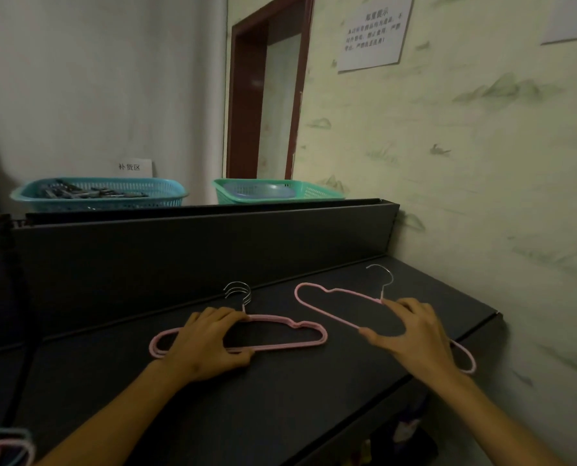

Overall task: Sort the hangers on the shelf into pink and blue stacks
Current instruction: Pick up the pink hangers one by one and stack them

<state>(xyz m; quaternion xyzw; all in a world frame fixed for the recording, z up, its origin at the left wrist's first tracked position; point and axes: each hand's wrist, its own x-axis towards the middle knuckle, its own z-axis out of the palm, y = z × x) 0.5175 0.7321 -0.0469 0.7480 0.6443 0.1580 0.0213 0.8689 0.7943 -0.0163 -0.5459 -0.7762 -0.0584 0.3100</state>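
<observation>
A stack of pink hangers (pixel 290 326) with silver hooks lies on the dark shelf (pixel 280 398), left of centre. My left hand (pixel 210 341) grips the stack across its neck and lower bar. To the right lies a single pink hanger (pixel 317 297), its hook pointing at the wall. My right hand (pixel 411 331) pinches it between thumb and fingers near the neck, and its far end sticks out behind my wrist. More hangers, pink and light blue (pixel 5 445), show at the bottom left corner.
Behind the shelf's raised back panel (pixel 196 250) stand a blue basket (pixel 99 195) with dark items and a green basket (pixel 277 191) holding a bowl. A patterned wall (pixel 482 179) bounds the right side. A doorway (pixel 267 95) lies beyond.
</observation>
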